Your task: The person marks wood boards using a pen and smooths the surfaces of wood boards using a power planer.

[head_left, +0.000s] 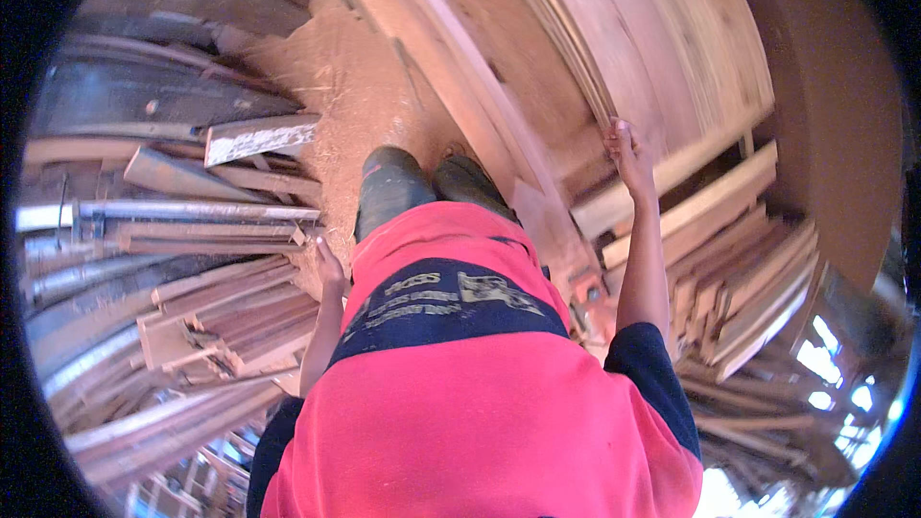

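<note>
My right hand (626, 146) is raised at the near corner of a wide wooden panel (691, 48), next to the ends of several thin wooden strips (568, 34). Its fingers are curled closed; what they hold, if anything, is hidden. Low beside my left thigh hangs my left hand (329, 265), its fingers apart and nothing seen in them. Nearest to it are the ends of stacked wooden pieces (230, 235) on the left.
A long timber beam (451, 48) runs away from me, right of my legs. Sawdust covers the floor (360, 67). Cut boards are piled at the left (240, 317) and the right (739, 273). An orange-red object (587, 290) is partly hidden beside my right hip.
</note>
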The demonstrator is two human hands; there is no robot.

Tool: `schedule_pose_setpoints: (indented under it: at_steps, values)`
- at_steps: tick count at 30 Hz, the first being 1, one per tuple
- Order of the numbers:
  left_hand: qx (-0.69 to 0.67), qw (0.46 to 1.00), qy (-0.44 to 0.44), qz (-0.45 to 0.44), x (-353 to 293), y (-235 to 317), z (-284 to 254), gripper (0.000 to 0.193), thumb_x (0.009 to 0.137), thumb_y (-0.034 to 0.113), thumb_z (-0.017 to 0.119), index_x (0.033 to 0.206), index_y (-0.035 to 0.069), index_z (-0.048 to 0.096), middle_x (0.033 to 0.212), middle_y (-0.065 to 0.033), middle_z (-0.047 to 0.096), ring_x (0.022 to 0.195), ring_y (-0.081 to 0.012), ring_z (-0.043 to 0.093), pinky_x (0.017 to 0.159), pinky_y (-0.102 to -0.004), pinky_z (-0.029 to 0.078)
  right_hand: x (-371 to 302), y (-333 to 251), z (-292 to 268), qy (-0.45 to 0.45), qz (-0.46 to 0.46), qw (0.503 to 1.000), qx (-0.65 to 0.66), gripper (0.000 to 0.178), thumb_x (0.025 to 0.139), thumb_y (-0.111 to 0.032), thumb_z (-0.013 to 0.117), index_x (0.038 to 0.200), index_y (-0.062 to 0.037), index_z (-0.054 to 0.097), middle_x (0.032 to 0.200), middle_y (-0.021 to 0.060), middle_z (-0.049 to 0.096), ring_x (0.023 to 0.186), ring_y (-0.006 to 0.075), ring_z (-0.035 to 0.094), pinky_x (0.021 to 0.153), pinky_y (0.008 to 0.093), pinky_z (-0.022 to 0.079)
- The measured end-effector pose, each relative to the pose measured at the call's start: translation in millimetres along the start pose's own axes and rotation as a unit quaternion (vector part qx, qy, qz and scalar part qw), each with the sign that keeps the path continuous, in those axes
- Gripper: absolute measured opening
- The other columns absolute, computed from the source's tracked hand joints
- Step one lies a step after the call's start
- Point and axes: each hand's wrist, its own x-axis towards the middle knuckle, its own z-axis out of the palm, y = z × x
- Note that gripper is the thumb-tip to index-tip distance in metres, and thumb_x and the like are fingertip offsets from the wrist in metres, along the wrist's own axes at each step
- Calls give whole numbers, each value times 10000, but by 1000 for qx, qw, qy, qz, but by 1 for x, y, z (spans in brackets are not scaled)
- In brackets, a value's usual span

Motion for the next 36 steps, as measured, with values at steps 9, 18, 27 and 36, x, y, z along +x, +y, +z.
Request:
schedule_pose_setpoints:
  at_steps: [9, 18, 27, 36]
  values:
    - [34, 975, -126, 179, 11, -38, -26, 721, 1078, 533, 250, 1404, -52, 517, 1423, -240, 541, 1354, -334, 487, 1141, -390, 350, -305, 138, -99, 235, 124, 960, -92, 374, 1011, -309, 606, 1191, 13, 663, 1033, 153, 722, 944, 221, 688, 844, 335, 533]
    - [7, 968, -176, 178, -112, 91, 0, 818, 1028, 666, 259, 1461, 8, 483, 1467, -192, 512, 1380, -327, 445, 1132, -424, 349, -460, 199, -108, 146, 186, 965, -113, 658, 819, -427, 813, 1290, -8, 624, 1202, 166, 686, 1130, 274, 639, 998, 389, 481]
    - [46, 930, -212, 296, -90, 185, 66, 789, 1046, 624, 235, 1471, 1, 468, 1502, -206, 475, 1374, -353, 457, 1164, -452, 299, -456, 237, -99, 47, 216, 956, -192, 411, 719, -119, 757, 1112, -36, 671, 1040, 188, 710, 994, 343, 678, 893, 410, 520]
    - [31, 938, -215, 272, -79, 236, 100, 796, 1034, 648, 237, 1463, 22, 477, 1471, -207, 508, 1389, -354, 444, 1143, -514, 301, -440, 260, -104, -52, 265, 949, -160, 436, 710, -159, 771, 1125, -52, 689, 1050, 195, 726, 1003, 347, 695, 896, 413, 539]
